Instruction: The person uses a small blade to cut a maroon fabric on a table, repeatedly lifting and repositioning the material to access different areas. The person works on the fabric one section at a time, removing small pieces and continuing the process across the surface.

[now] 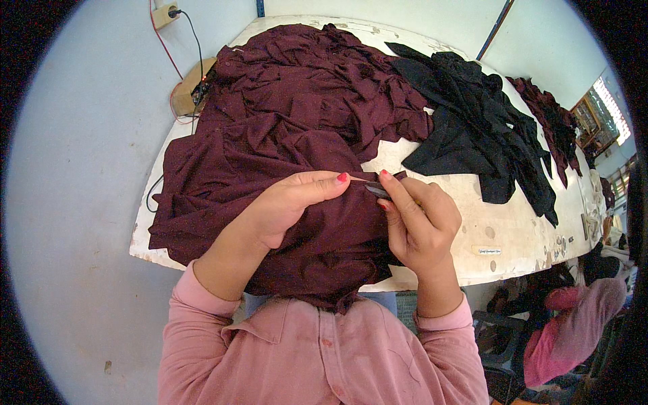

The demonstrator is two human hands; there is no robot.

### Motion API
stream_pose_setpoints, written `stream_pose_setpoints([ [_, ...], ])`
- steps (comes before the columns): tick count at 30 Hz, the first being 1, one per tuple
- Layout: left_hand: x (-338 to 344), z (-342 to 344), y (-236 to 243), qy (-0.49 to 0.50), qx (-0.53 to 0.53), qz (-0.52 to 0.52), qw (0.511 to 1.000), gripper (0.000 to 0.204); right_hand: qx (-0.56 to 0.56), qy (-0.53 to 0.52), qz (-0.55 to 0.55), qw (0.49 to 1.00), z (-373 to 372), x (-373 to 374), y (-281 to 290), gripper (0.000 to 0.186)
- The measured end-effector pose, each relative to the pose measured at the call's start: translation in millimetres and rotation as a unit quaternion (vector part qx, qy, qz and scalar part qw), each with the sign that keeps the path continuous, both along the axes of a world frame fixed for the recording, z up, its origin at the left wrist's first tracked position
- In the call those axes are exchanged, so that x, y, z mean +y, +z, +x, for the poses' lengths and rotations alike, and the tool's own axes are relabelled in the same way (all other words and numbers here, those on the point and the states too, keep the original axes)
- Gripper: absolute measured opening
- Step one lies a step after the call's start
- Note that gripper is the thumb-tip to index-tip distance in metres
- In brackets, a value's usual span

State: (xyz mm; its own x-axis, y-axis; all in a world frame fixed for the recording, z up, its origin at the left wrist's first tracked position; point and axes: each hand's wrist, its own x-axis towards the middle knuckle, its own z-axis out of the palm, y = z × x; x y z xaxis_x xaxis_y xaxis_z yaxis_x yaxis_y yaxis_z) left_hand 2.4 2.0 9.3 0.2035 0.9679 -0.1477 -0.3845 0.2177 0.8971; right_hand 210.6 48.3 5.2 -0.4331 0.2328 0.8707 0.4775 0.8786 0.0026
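Observation:
A large heap of maroon cloth [270,152] lies over the table and hangs off its near edge in front of me. My left hand [287,202] grips part of this cloth, thumb on top and the other fingers mostly hidden. Close to its thumb tip is my right hand [422,219], closed round small thread snips [378,192] with dark blades. The blades point left, over the cloth. Most of the snips' body is hidden inside my right fingers. A thin pale strip shows between the two hands; I cannot tell what it is.
Black cloth [466,121] is spread on the white table [466,223], with more maroon cloth [550,121] beyond. A small label [488,250] lies at the right. At the left back, cables run from a wall socket [165,13] past a box [189,94]. Another person [574,331] sits at the lower right.

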Motion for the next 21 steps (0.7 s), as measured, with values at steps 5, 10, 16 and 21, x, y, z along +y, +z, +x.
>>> stream_pose_setpoints([
  [5,5,-4,-4,-0.065,-0.037,0.022,0.997,0.030,0.024,0.011,-0.008,1.000,2,2,0,0.039],
  [10,4,-1,-2,-0.052,0.013,0.063,0.997,0.032,-0.004,0.013,-0.028,1.000,2,-3,5,0.041],
  [16,2,2,3,-0.067,0.027,0.084,0.994,0.033,-0.042,-0.009,-0.016,0.999,4,-5,8,0.043],
  [21,4,1,-2,-0.078,-0.002,0.087,0.993,0.033,-0.056,-0.019,-0.009,0.998,5,-7,12,0.043],
])
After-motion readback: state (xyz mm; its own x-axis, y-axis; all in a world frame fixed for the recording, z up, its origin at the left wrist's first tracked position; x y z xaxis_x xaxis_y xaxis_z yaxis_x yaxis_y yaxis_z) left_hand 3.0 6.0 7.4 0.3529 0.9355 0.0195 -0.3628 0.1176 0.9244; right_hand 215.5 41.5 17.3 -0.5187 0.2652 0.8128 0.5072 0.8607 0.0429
